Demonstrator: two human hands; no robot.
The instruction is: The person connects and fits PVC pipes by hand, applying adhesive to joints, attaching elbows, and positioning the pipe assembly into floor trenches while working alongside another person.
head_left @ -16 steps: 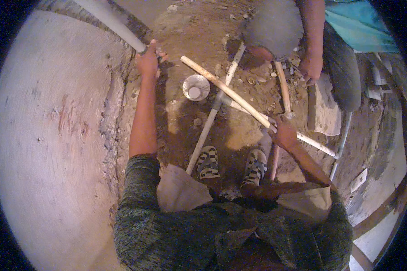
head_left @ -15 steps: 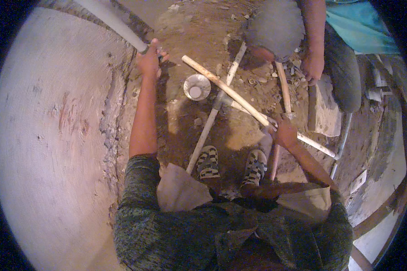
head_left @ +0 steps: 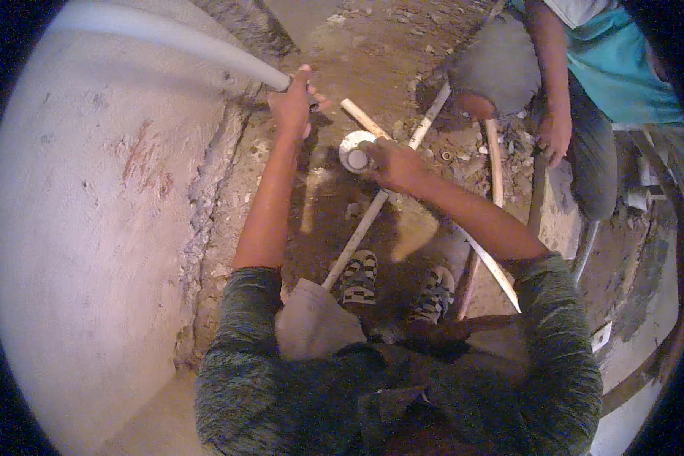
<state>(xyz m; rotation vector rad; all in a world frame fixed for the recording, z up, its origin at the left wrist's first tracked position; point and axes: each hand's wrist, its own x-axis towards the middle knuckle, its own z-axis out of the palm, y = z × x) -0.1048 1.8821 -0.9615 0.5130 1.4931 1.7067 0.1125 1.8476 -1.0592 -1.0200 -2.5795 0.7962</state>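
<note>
Left hand (head_left: 290,110): fingers curled around the near end of the grey pipe (head_left: 209,45), apparently supporting it beside the wall (head_left: 106,235); right hand (head_left: 399,165): fingers at the white container (head_left: 349,150) on the dirt floor (head_left: 323,220), whether pinching cannot be told

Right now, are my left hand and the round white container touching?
Apart. The head view shows a strip of brown dirt between the left hand and the round white container.

No legible lettering (or numbers).
</note>
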